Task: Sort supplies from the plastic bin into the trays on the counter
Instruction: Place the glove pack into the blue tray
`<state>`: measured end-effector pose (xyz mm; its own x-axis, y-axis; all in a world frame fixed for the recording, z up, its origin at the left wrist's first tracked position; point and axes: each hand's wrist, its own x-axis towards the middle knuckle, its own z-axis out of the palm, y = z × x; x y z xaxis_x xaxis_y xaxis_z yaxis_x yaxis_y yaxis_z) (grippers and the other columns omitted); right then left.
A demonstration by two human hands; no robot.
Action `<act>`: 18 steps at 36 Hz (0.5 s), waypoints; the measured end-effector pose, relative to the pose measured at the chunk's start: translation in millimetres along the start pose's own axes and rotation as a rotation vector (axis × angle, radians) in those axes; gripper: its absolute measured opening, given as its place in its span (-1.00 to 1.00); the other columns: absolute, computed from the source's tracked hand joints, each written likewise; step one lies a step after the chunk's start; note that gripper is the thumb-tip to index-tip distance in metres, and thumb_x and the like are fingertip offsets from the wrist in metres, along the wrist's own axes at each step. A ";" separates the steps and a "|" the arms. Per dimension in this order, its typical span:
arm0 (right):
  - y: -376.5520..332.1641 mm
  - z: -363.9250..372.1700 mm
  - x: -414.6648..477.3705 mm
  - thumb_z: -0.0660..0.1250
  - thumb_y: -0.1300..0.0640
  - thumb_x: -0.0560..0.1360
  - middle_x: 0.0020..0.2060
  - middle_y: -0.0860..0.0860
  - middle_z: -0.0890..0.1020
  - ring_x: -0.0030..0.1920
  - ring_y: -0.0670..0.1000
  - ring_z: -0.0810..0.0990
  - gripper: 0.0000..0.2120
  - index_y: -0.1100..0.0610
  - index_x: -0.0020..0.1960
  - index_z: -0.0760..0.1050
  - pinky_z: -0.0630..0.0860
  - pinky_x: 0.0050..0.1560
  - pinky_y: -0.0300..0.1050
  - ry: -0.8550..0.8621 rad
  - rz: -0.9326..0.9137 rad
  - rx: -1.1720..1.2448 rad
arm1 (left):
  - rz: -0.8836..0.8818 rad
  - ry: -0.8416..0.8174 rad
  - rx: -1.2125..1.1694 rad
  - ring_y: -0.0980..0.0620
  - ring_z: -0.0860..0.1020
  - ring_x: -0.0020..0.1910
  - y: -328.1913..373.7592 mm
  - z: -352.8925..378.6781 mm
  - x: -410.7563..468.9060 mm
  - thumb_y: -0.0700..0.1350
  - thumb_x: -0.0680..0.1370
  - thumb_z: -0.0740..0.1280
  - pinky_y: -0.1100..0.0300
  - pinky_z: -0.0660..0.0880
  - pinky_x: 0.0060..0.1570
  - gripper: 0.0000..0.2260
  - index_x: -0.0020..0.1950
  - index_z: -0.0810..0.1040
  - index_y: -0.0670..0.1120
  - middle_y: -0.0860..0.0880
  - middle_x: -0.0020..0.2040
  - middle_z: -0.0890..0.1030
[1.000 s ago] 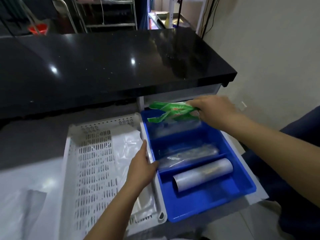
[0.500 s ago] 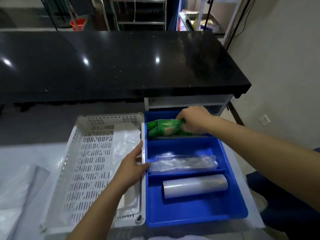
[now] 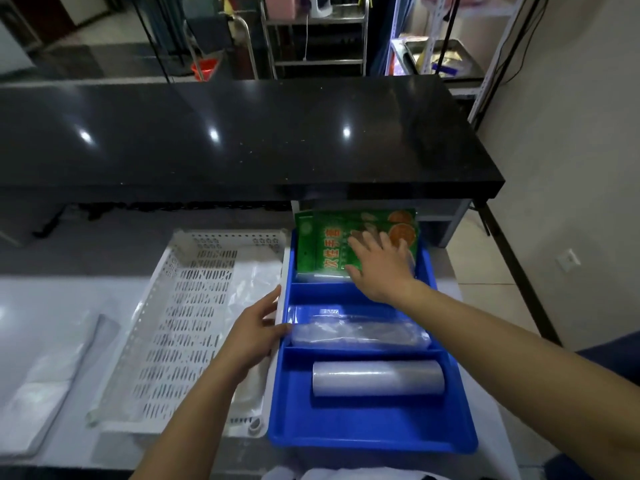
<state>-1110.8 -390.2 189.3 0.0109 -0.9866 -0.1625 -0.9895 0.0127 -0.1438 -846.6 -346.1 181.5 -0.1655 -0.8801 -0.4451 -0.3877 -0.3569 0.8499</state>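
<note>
A blue divided tray (image 3: 367, 433) sits on the counter at the right. Its far compartment holds green packets (image 3: 322, 244), and my right hand (image 3: 379, 268) lies on them with fingers spread flat. The middle compartment holds a clear plastic bundle (image 3: 356, 336); the near one holds a roll of clear film (image 3: 377, 377). A white perforated bin (image 3: 194, 327) stands left of the blue tray, with clear plastic bags (image 3: 259, 282) along its right side. My left hand (image 3: 252, 336) rests on the rim between bin and tray, thumb touching the blue tray's edge.
A raised black countertop (image 3: 225, 140) runs across behind the trays. Flat clear plastic sheets (image 3: 41, 382) lie on the white counter at the left. Metal shelving (image 3: 315, 36) and a red bucket (image 3: 204, 67) stand in the background. A beige wall is on the right.
The green packets went from held above the tray to lying flat in the far compartment. My right hand let go of them and now presses them with straight fingers. My left hand stayed at the rim.
</note>
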 end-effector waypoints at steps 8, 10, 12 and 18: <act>8.1 5.5 -7.3 0.07 -0.29 0.56 0.60 -0.04 0.00 0.58 0.13 -0.09 -0.37 -0.18 0.56 -0.01 -0.07 0.47 0.37 0.032 -0.098 0.145 | 0.004 0.092 0.032 -0.04 0.53 0.23 7.0 6.8 -14.1 -0.20 0.56 0.40 0.16 0.59 -0.10 -0.43 0.51 0.35 0.16 0.01 0.32 0.47; 5.1 1.3 -17.4 0.12 -0.28 0.55 0.60 -0.05 0.00 0.58 0.08 -0.08 -0.37 -0.17 0.55 0.05 -0.03 0.48 0.34 0.062 -0.141 0.215 | 0.015 0.109 0.048 -0.02 0.53 0.24 8.7 7.6 -21.5 -0.17 0.57 0.40 0.12 0.59 -0.03 -0.47 0.49 0.38 0.15 0.01 0.35 0.48; 0.4 -2.4 -33.5 0.15 -0.26 0.55 0.59 -0.03 0.06 0.57 0.07 -0.01 -0.38 -0.15 0.55 0.10 0.01 0.49 0.30 0.051 -0.176 0.300 | 0.047 0.171 0.070 0.04 0.54 0.23 7.5 7.6 -34.7 -0.13 0.57 0.39 0.10 0.57 0.08 -0.53 0.46 0.42 0.12 0.05 0.38 0.48; -29.4 -3.2 -98.8 0.28 -0.14 0.55 0.50 -0.05 0.33 0.50 0.00 0.25 -0.49 -0.07 0.47 0.34 0.16 0.48 0.03 -0.046 -0.298 0.594 | 0.106 0.456 0.053 0.26 0.57 0.15 -13.9 2.8 -106.9 -0.12 0.55 0.40 0.29 0.50 0.06 -0.66 0.30 0.56 0.16 0.22 0.22 0.60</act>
<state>-1083.2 -293.6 212.7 0.2911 -0.9540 -0.0721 -0.6954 -0.1592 -0.7007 -826.1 -246.2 216.5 0.2038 -0.9629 -0.1771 -0.4383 -0.2515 0.8629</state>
